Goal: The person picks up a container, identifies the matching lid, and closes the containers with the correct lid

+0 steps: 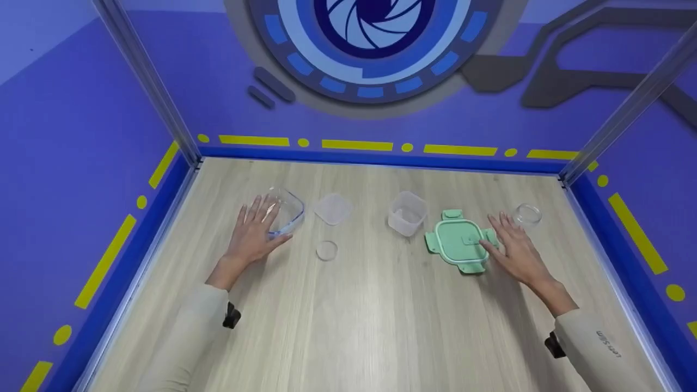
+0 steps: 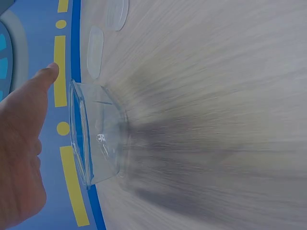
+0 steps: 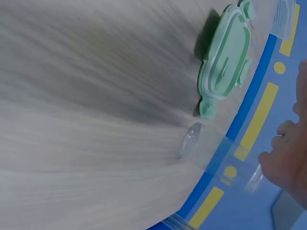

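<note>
While the clear, rounded-square glass container [image 1: 289, 211] lies below and just right of the left hand [image 1: 251, 235], the mint-green square plastic lid [image 1: 456, 242] sits left of the right hand [image 1: 516, 251]; both hands' fingers are extended, gripping nothing.

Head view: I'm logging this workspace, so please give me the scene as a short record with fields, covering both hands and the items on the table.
Surface: wood-grain table
Left hand: fingers spread, overlapping the square glass container in view
Right hand: fingers extended beside the clear cup, thumb overlapping the edge of the green lid in view
Held: nothing
Left of centre: translucent square lid; round clear disc, nearer the person
Right of centre: translucent container, left of the green lid
</note>
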Motion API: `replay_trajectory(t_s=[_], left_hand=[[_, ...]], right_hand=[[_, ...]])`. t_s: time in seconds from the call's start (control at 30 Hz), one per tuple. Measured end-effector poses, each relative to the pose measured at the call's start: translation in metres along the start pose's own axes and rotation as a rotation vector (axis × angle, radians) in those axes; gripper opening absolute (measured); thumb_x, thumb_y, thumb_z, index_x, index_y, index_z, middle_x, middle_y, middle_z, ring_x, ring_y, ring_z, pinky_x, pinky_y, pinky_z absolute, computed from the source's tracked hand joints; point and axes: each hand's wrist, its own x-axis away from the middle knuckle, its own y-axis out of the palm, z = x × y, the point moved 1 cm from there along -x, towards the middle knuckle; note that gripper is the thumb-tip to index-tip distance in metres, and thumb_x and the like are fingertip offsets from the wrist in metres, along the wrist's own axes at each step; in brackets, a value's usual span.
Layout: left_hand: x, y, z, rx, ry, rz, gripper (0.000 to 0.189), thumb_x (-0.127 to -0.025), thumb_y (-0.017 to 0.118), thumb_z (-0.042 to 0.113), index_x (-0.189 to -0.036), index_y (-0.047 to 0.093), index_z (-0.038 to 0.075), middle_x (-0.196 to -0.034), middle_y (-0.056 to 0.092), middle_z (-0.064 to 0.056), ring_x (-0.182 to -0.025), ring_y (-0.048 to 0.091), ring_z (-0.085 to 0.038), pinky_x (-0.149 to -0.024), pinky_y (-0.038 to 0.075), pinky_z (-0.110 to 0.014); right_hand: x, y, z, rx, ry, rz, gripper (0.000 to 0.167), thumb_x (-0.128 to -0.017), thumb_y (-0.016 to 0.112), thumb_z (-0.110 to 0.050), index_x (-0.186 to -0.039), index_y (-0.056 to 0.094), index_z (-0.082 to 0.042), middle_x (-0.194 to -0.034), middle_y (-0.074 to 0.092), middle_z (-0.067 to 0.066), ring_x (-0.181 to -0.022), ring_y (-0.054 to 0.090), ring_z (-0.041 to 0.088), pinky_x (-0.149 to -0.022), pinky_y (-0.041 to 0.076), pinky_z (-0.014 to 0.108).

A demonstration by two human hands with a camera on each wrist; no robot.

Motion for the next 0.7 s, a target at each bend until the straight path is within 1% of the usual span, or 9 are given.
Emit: replay_trajectory(t_s=[0.1, 0.17, 0.27, 0.33, 0.4, 0.47, 0.6, 0.7], left_hand=[[0.000, 0.002, 0.000, 0.002, 0.008, 0.015, 0.086, -0.096, 0.060, 0.057, -0.161, 0.031, 0.009, -0.170, 0.022, -0.017, -0.158, 0.014, -0.039, -0.126, 0.012, -0.063], [0.000, 0.002, 0.001, 0.004, 0.010, 0.012, 0.086, -0.096, 0.060, 0.057, -0.161, 0.030, 0.010, -0.170, 0.021, -0.016, -0.158, 0.014, -0.039, -0.126, 0.010, -0.063], [0.000, 0.001, 0.001, 0.008, 0.012, 0.012, 0.085, -0.096, 0.061, 0.056, -0.161, 0.031, 0.010, -0.170, 0.021, -0.016, -0.158, 0.015, -0.040, -0.126, 0.009, -0.063], [0.001, -0.001, 0.002, 0.011, 0.016, 0.016, 0.085, -0.096, 0.062, 0.054, -0.160, 0.032, 0.009, -0.170, 0.021, -0.017, -0.158, 0.015, -0.040, -0.126, 0.008, -0.063], [0.001, -0.002, 0.004, 0.004, 0.025, 0.021, 0.084, -0.095, 0.063, 0.054, -0.160, 0.032, 0.009, -0.170, 0.022, -0.017, -0.158, 0.016, -0.041, -0.126, 0.010, -0.063], [0.002, -0.004, 0.005, -0.008, 0.033, 0.017, 0.084, -0.096, 0.062, 0.054, -0.160, 0.032, 0.009, -0.169, 0.023, -0.017, -0.158, 0.016, -0.040, -0.126, 0.011, -0.063], [0.004, -0.004, 0.008, -0.027, 0.043, 0.014, 0.084, -0.095, 0.062, 0.055, -0.160, 0.032, 0.010, -0.169, 0.025, -0.017, -0.158, 0.017, -0.039, -0.126, 0.012, -0.062], [0.005, -0.002, 0.010, -0.017, 0.052, 0.035, 0.084, -0.095, 0.063, 0.054, -0.160, 0.034, 0.010, -0.168, 0.028, -0.018, -0.158, 0.018, -0.039, -0.126, 0.012, -0.062]], right_hand=[[0.000, -0.009, 0.001, 0.001, -0.024, 0.075, 0.071, -0.101, 0.063, -0.034, -0.158, 0.035, -0.004, -0.163, 0.024, 0.033, -0.152, 0.021, 0.053, -0.121, 0.017, 0.068], [-0.001, -0.015, 0.002, 0.012, -0.039, 0.132, 0.071, -0.099, 0.067, -0.028, -0.157, 0.035, -0.003, -0.162, 0.026, 0.034, -0.151, 0.023, 0.054, -0.120, 0.020, 0.068], [-0.004, -0.026, 0.006, 0.028, -0.044, 0.227, 0.076, -0.095, 0.072, -0.019, -0.158, 0.033, -0.001, -0.160, 0.031, 0.034, -0.149, 0.027, 0.053, -0.118, 0.023, 0.069], [-0.007, -0.032, 0.010, 0.036, -0.025, 0.283, 0.082, -0.092, 0.075, -0.015, -0.158, 0.030, 0.000, -0.159, 0.033, 0.035, -0.147, 0.029, 0.054, -0.116, 0.025, 0.070], [-0.009, -0.039, 0.016, 0.019, 0.025, 0.312, 0.088, -0.090, 0.076, -0.014, -0.160, 0.025, -0.001, -0.158, 0.032, 0.035, -0.145, 0.031, 0.056, -0.115, 0.026, 0.071], [-0.009, -0.044, 0.023, -0.012, 0.102, 0.312, 0.094, -0.090, 0.077, -0.016, -0.162, 0.018, -0.003, -0.159, 0.030, 0.037, -0.144, 0.030, 0.058, -0.113, 0.027, 0.073], [-0.007, -0.047, 0.038, -0.118, 0.267, 0.258, 0.102, -0.094, 0.074, -0.026, -0.164, 0.003, -0.004, -0.161, 0.023, 0.038, -0.145, 0.027, 0.060, -0.112, 0.026, 0.075], [-0.006, -0.044, 0.048, -0.217, 0.352, 0.233, 0.105, -0.095, 0.072, -0.030, -0.162, -0.003, 0.000, -0.159, 0.026, 0.040, -0.144, 0.031, 0.059, -0.112, 0.030, 0.073]])
